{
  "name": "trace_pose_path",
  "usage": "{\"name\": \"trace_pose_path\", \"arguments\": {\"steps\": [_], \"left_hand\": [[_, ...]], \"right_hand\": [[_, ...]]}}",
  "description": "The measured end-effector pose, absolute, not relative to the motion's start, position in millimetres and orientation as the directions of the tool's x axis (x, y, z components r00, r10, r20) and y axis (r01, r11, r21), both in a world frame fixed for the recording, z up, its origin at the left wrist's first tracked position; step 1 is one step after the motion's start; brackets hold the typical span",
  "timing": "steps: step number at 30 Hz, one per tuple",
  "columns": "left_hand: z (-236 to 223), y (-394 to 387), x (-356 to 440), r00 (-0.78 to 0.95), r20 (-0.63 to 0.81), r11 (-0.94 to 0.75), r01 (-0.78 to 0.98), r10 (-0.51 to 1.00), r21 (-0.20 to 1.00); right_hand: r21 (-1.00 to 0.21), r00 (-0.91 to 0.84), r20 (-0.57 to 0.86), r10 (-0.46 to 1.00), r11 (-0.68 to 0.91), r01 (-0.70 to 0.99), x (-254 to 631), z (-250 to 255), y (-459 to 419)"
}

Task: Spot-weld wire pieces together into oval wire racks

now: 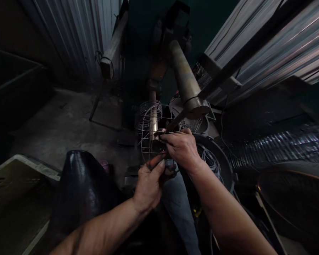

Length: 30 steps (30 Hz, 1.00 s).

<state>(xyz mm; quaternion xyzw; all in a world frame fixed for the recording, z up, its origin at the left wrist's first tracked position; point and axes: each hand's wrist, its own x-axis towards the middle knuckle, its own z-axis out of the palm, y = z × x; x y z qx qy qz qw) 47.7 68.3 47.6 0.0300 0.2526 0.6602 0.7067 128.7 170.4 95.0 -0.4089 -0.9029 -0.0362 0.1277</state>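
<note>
A curved metal wire frame point(143, 136) hangs around the tip of a shiny metal rod point(154, 124) in the middle of the head view. My left hand point(149, 184) is closed at the frame's lower edge, thumb pressed on its fingers. Beside that thumb are an orange piece point(155, 160) and a blue-grey one point(170, 163), whose kind I cannot make out. Higher up and to the right, my right hand point(183, 148) pinches close to the rod's tip. Its fingertips hide what they hold. A thick metal cylinder point(186, 78) slants down above that hand.
A coil of wire point(146, 111) hangs round the rod. Loose wires lie in a dark round tub point(227, 159) at the right. At lower left stand a yellowish plastic crate point(23, 161) and a shiny black form point(81, 173). A dark beam point(244, 53) crosses the upper right.
</note>
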Motion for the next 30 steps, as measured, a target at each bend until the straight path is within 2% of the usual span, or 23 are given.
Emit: {"name": "trace_pose_path", "arguments": {"steps": [8,10,12,14,15,17,18,20,22,25,30], "left_hand": [[56,66,49,-0.009,-0.334,0.127,-0.915,0.942,0.383],[56,65,47,-0.005,-0.339,0.138,-0.907,0.941,0.397],[57,65,44,-0.001,-0.357,0.156,-0.898,0.934,0.412],[58,66,41,0.003,-0.375,0.173,-0.890,0.927,0.421],[58,67,39,0.004,-0.384,0.181,-0.887,0.923,0.425],[59,70,37,0.010,-0.398,0.196,-0.882,0.917,0.429],[60,71,36,0.011,-0.402,0.201,-0.879,0.915,0.432],[61,75,35,0.002,-0.405,0.200,-0.873,0.914,0.445],[62,79,34,-0.008,-0.396,0.189,-0.869,0.918,0.458],[63,84,34,-0.022,-0.383,0.174,-0.865,0.923,0.470],[65,87,34,-0.033,-0.367,0.161,-0.859,0.930,0.486]], "right_hand": [[-0.131,-0.623,0.235,0.746,0.659,0.741,130,100,173],[-0.195,-0.630,0.248,0.736,0.675,0.711,134,102,171],[-0.332,-0.545,0.349,0.762,0.644,0.689,142,102,169],[-0.548,-0.276,0.484,0.830,0.534,0.644,153,98,167],[-0.667,-0.107,0.504,0.857,0.465,0.581,159,94,167],[-0.872,0.143,0.393,0.908,0.319,0.372,167,84,168],[-0.941,0.185,0.282,0.941,0.233,0.247,170,79,169],[-0.999,0.163,0.051,0.985,0.048,0.022,172,71,171],[-0.989,0.126,-0.088,0.988,-0.072,-0.130,171,68,173],[-0.971,0.121,-0.125,0.985,-0.096,-0.217,165,69,175],[-0.962,0.098,-0.153,0.983,-0.126,-0.242,164,74,178]]}}
